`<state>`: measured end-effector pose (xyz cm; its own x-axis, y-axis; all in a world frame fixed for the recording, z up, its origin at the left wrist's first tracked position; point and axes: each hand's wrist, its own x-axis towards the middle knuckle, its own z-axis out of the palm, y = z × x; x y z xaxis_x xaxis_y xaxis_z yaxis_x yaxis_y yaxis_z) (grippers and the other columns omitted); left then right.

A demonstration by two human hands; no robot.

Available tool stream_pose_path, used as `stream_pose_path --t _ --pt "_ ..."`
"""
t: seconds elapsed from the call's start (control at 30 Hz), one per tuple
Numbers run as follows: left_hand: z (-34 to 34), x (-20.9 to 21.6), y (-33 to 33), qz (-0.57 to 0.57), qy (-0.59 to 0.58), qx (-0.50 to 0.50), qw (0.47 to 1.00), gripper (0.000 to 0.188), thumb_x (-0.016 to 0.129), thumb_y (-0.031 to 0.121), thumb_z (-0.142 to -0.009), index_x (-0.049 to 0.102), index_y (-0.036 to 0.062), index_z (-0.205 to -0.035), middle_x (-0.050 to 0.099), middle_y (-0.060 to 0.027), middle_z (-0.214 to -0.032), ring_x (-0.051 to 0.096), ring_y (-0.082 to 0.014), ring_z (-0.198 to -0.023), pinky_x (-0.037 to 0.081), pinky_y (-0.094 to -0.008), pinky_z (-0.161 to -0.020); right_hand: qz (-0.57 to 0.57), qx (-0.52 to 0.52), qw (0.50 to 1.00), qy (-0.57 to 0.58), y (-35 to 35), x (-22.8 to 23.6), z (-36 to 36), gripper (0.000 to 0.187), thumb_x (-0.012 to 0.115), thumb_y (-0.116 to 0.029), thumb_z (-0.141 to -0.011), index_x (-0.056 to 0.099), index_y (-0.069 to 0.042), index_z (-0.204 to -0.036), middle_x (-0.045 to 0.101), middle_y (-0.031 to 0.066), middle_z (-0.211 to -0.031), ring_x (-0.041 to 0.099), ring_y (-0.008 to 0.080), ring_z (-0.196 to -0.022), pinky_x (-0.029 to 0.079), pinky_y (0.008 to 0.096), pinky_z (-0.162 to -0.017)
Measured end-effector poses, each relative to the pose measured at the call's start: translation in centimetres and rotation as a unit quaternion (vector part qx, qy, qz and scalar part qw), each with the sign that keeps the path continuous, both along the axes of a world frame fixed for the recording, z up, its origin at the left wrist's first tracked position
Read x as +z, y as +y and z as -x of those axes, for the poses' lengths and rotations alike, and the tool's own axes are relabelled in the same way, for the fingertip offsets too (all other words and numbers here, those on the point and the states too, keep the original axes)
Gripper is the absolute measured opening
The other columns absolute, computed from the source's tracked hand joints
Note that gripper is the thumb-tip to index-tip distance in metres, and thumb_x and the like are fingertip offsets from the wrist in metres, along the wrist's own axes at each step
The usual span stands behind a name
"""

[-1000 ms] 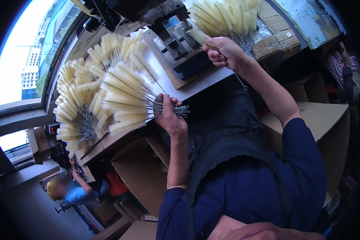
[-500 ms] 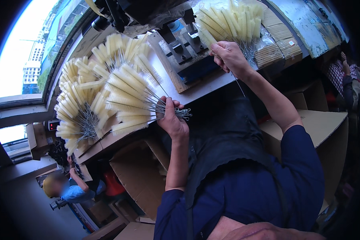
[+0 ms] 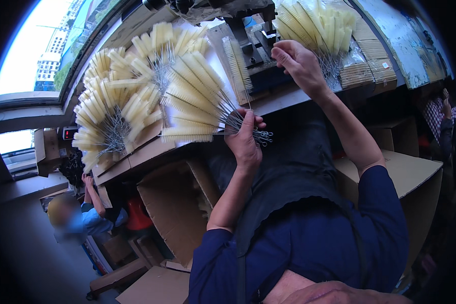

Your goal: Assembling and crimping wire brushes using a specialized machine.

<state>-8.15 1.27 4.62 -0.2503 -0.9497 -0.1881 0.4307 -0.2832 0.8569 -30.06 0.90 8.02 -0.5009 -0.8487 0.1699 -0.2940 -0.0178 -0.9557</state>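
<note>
My left hand (image 3: 244,142) grips the twisted wire handles of a fan of cream-coloured bottle brushes (image 3: 197,99), held over the workbench edge. One more brush (image 3: 236,63) stands up from the same bundle, its bristles against a dark metal machine (image 3: 253,43). My right hand (image 3: 301,63) is raised at the machine's right side, next to a second bunch of cream brushes (image 3: 319,28). Its fingers are curled; I cannot see whether anything is in them.
More brush bundles (image 3: 116,116) lie spread over the workbench (image 3: 152,147) at the left. Open cardboard boxes (image 3: 175,202) stand below the bench, another box (image 3: 410,167) at my right. A person in a blue top (image 3: 81,218) crouches at the lower left. Windows fill the upper left.
My right hand has moved left and up from the right-hand brush bunch to the machine. The single brush it carried now stands in the left hand's bundle.
</note>
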Motion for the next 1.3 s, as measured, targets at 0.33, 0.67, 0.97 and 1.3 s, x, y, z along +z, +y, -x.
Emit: stream_pose_path --t 0.33,0.67,0.97,1.3 --pt "-1.0 -0.4 2.6 -0.022 -0.039 -0.018 0.999 0.021 0.057 0.017 -0.101 0.055 -0.0009 -0.112 0.059 -0.0060 -0.085 0.063 -0.0179 -0.073 0.057 -0.0364 -0.074 -0.023 0.068 0.900 -0.430 -2.2 -1.7 -6.0 0.039 0.052 -0.037 -0.104 0.058 0.002 -0.109 0.049 -0.0033 -0.066 0.039 0.0021 -0.044 0.034 0.0188 -0.037" --pt "-4.1 2.0 0.3 0.016 0.019 0.083 0.996 0.035 0.044 0.028 -0.107 0.046 -0.0032 -0.123 0.051 -0.0046 -0.071 0.055 -0.0159 -0.060 0.058 -0.0403 -0.071 -0.054 0.100 0.883 -0.456 -4.4 -0.8 -3.6 0.045 0.049 -0.037 -0.105 0.056 0.007 -0.115 0.050 -0.0025 -0.069 0.036 -0.0001 -0.046 0.031 0.0144 -0.038" --pt "-3.1 1.0 -0.3 -0.035 0.030 0.044 0.998 0.035 0.044 0.026 -0.107 0.045 -0.0046 -0.124 0.051 -0.0053 -0.071 0.054 -0.0160 -0.061 0.058 -0.0391 -0.068 -0.070 0.098 0.843 -0.524 -5.9 -0.1 -3.2 0.058 0.052 -0.047 -0.101 0.056 0.009 -0.114 0.053 0.0003 -0.075 0.042 0.0012 -0.051 0.037 0.0145 -0.041" --pt "-3.5 0.7 -0.8 0.003 0.010 0.023 1.000 0.034 0.041 0.028 -0.108 0.046 -0.0016 -0.124 0.049 -0.0037 -0.074 0.053 -0.0149 -0.065 0.056 -0.0371 -0.070 -0.031 0.130 0.778 -0.614 -5.5 1.6 -4.6 0.079 0.055 -0.059 -0.094 0.040 0.010 -0.129 0.058 0.0296 -0.121 0.070 0.0342 -0.096 0.063 0.0461 -0.075"
